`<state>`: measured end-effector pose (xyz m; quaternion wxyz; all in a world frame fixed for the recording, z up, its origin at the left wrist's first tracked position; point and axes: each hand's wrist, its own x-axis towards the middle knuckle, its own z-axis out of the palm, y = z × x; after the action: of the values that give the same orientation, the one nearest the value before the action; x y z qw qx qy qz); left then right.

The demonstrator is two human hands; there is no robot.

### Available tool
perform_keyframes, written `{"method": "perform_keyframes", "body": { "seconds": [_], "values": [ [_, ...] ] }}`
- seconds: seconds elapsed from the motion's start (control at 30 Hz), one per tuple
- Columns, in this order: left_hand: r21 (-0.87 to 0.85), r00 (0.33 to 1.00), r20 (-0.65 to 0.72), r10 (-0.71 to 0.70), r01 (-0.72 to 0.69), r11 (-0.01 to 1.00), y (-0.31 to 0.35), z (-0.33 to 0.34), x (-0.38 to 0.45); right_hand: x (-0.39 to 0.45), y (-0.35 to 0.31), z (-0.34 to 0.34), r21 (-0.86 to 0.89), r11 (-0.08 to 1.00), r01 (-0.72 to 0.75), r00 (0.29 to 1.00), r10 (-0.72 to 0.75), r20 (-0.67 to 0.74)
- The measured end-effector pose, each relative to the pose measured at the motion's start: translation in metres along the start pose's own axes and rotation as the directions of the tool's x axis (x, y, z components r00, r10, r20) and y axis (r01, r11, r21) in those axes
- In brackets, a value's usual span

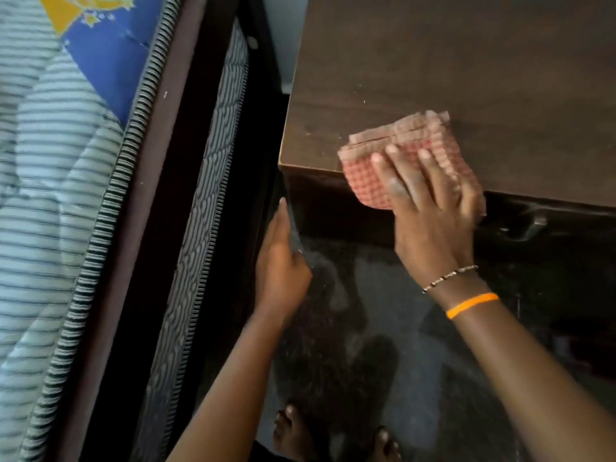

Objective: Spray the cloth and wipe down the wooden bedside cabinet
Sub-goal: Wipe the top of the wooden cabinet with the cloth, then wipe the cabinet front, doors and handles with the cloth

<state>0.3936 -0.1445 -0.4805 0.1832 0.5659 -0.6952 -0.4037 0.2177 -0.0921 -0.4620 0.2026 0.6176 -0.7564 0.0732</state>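
Note:
The dark wooden bedside cabinet (466,68) fills the upper right. A folded red-and-white checked cloth (403,141) lies on its top at the front edge, hanging slightly over it. My right hand (430,208) presses flat on the cloth, fingers spread over it. My left hand (281,261) rests against the cabinet's front left corner, fingers straight along the vertical edge, holding nothing. No spray bottle is in view.
A bed with a striped mattress edge (200,208) and a striped sheet (50,181) stands close on the left, leaving a narrow gap. A metal drawer handle (533,225) shows on the cabinet front. My bare feet (293,431) stand on the dark floor.

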Motion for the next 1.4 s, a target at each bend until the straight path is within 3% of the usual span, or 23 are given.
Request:
{"method": "perform_keyframes", "body": {
  "seconds": [0.1, 0.17, 0.23, 0.33, 0.47, 0.57, 0.7, 0.83, 0.9, 1.0, 1.1, 1.17, 1.3, 1.4],
  "values": [
    [-0.167, 1.0, 0.021, 0.001, 0.002, 0.986, 0.007, 0.012, 0.02, 0.011, 0.024, 0.011, -0.047, 0.998, 0.05, 0.998, -0.052, -0.03],
    [-0.325, 0.999, -0.005, -0.049, 0.045, 0.945, 0.013, 0.018, 0.022, 0.008, 0.028, 0.018, -0.128, 0.989, 0.069, 0.987, -0.086, -0.132],
    [-0.549, 0.992, -0.075, -0.099, 0.042, 0.835, 0.003, 0.028, 0.035, 0.005, 0.02, 0.041, -0.24, 0.962, 0.133, 0.946, -0.195, -0.259],
    [-0.793, 0.972, -0.143, -0.189, 0.002, 0.61, 0.001, 0.035, 0.049, 0.02, 0.003, 0.062, -0.276, 0.941, 0.196, 0.891, -0.289, -0.352],
    [-0.89, 0.937, -0.229, -0.265, -0.091, 0.446, -0.009, 0.044, 0.061, 0.034, -0.027, 0.082, -0.352, 0.92, 0.174, 0.85, -0.32, -0.418],
    [-0.911, 0.926, -0.252, -0.279, -0.13, 0.391, -0.012, 0.049, 0.068, 0.045, -0.047, 0.084, -0.325, 0.919, 0.225, 0.836, -0.354, -0.42],
    [-0.926, 0.924, -0.234, -0.302, -0.117, 0.36, -0.016, 0.054, 0.063, 0.055, -0.062, 0.081, -0.328, 0.828, 0.454, 0.783, -0.547, -0.296],
    [-0.881, 0.91, -0.228, -0.346, -0.041, 0.472, -0.029, 0.063, 0.059, 0.046, -0.036, 0.086, -0.357, 0.746, 0.563, 0.737, -0.648, -0.191],
    [-0.851, 0.922, -0.21, -0.325, -0.008, 0.525, -0.033, 0.065, 0.059, 0.023, -0.005, 0.085, -0.323, 0.801, 0.504, 0.794, -0.577, -0.193],
    [-0.813, 0.942, -0.175, -0.285, 0.024, 0.581, -0.04, 0.062, 0.06, -0.026, 0.048, 0.084, -0.246, 0.934, 0.26, 0.939, -0.304, -0.161],
    [-0.773, 0.958, -0.166, -0.235, 0.022, 0.634, -0.048, 0.06, 0.06, -0.047, 0.06, 0.084, -0.234, 0.961, 0.147, 0.975, -0.18, -0.131],
    [-0.791, 0.96, -0.149, -0.235, 0.027, 0.611, -0.049, 0.061, 0.062, -0.034, 0.044, 0.084, -0.207, 0.962, 0.181, 0.965, -0.214, -0.152],
    [-0.817, 0.958, -0.168, -0.232, -0.004, 0.576, -0.047, 0.063, 0.063, 0.015, -0.015, 0.085, -0.207, 0.893, 0.399, 0.874, -0.439, -0.209],
    [-0.819, 0.962, -0.18, -0.203, -0.032, 0.574, -0.048, 0.063, 0.061, 0.035, -0.053, 0.089, -0.221, 0.865, 0.45, 0.839, -0.494, -0.227]
  ]
}}
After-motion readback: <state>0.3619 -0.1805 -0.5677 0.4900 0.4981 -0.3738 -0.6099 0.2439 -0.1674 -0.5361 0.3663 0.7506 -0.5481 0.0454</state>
